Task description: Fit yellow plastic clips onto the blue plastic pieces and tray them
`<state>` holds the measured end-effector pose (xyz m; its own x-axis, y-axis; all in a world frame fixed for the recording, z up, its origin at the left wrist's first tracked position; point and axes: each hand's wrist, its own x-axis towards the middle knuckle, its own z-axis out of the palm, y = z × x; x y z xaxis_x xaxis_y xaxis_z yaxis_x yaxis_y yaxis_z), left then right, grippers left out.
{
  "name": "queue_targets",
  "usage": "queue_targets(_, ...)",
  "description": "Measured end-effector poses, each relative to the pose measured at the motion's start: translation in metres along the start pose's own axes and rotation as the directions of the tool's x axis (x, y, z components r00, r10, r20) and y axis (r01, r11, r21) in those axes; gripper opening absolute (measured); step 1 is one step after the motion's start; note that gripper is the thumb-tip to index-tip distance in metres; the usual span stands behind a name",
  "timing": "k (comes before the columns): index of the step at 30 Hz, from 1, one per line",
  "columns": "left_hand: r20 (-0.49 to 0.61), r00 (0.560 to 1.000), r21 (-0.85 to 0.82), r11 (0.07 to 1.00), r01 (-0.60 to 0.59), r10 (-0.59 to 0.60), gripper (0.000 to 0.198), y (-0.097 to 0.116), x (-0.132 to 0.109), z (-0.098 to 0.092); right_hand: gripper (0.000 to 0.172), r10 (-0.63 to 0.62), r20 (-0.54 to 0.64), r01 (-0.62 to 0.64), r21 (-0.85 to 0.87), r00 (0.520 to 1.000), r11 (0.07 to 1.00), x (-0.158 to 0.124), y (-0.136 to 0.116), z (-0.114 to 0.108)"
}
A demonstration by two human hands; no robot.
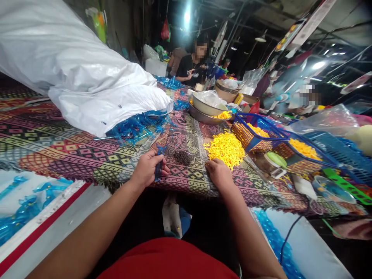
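My left hand (pixel 147 169) is closed around a translucent blue plastic piece (pixel 162 149), whose flared upper end sticks out above the thumb. Its exact kind I cannot make out. Fingertips curled down, my right hand (pixel 220 173) touches the near left edge of a heap of small yellow plastic parts (pixel 226 149). Whatever those fingers pinch is hidden. Between both hands lies a small pile of dark beads or tiny pieces (pixel 183 157) on the patterned cloth (pixel 122 166).
A big white sack (pixel 116 85) spills blue plastic pieces (pixel 139 126) at left. Metal bowls (pixel 207 106), blue baskets (pixel 252 145) of yellow parts and a small green-topped device (pixel 274 161) stand at right. White boxes with blue pieces flank my legs. A person (pixel 188 69) sits across the table.
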<state>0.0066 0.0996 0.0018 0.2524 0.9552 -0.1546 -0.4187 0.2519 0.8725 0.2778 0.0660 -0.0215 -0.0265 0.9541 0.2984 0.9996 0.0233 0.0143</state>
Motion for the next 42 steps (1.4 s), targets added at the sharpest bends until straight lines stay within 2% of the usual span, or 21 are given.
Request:
queue_targets(3, 0.019, 1.000, 0.007, 1.000, -0.001, 0.001, 0.019, 0.000, 0.000, 0.000, 0.022, 0.019, -0.045, -0.018, 0.034, 0.999, 0.999, -0.002, 0.001, 0.000)
queue_targets(8, 0.044, 0.999, 0.029, 1.000, -0.012, 0.011, 0.021, -0.002, 0.001, -0.002, 0.015, 0.051, -0.156, -0.010, 0.249, 0.986, 0.968, -0.001, 0.001, -0.004)
queue_targets(13, 0.033, 0.999, 0.031, 0.999, -0.014, 0.013, 0.023, -0.003, 0.001, -0.001, 0.012, 0.094, -0.024, -0.083, 0.280, 0.995, 0.956, 0.009, 0.004, -0.001)
queue_targets(19, 0.055, 0.998, 0.073, 0.997, -0.020, 0.016, 0.020, -0.004, 0.001, -0.002, 0.018, -0.027, 0.054, 0.008, 0.326, 0.998, 0.945, 0.011, 0.010, -0.001)
queue_targets(24, 0.077, 0.997, 0.100, 0.994, -0.032, 0.024, 0.019, -0.005, 0.003, -0.004, 0.016, -0.071, 0.055, 0.043, 0.400, 0.996, 0.915, 0.005, 0.016, -0.008)
queue_targets(28, 0.083, 0.995, 0.083, 0.994, -0.067, 0.060, 0.018, -0.005, 0.001, -0.004, 0.007, -0.009, -0.006, 0.011, 0.460, 1.000, 0.888, 0.002, 0.013, -0.015)
queue_targets(30, 0.063, 0.994, 0.079, 0.993, -0.089, 0.084, 0.015, -0.002, -0.008, -0.001, 0.005, 0.021, -0.039, 0.002, 0.502, 0.999, 0.865, -0.002, 0.001, -0.020)
queue_targets(32, 0.069, 0.994, 0.090, 0.991, -0.096, 0.090, 0.013, 0.000, -0.023, 0.004, 0.011, 0.039, -0.054, 0.003, 0.614, 0.998, 0.789, -0.009, -0.019, -0.029)
queue_targets(35, 0.110, 0.994, 0.090, 0.996, -0.025, 0.015, 0.013, 0.000, -0.050, 0.012, 0.015, 0.063, -0.052, 0.014, 0.870, 0.997, 0.492, -0.023, -0.059, -0.045)
queue_targets(36, 0.111, 0.994, 0.086, 0.996, 0.002, -0.011, 0.014, -0.001, -0.058, 0.014, 0.012, 0.054, -0.078, 0.044, 0.887, 0.995, 0.460, -0.026, -0.073, -0.050)
queue_targets(39, 0.097, 0.992, 0.071, 0.995, 0.069, -0.076, 0.019, -0.006, -0.075, 0.016, 0.004, -0.052, -0.195, 0.195, 0.853, 0.980, 0.484, -0.032, -0.105, -0.061)
queue_targets(42, 0.106, 0.991, 0.074, 0.994, 0.076, -0.083, 0.020, -0.011, -0.083, 0.013, 0.007, -0.160, -0.306, 0.344, 0.791, 0.938, 0.507, -0.032, -0.120, -0.063)
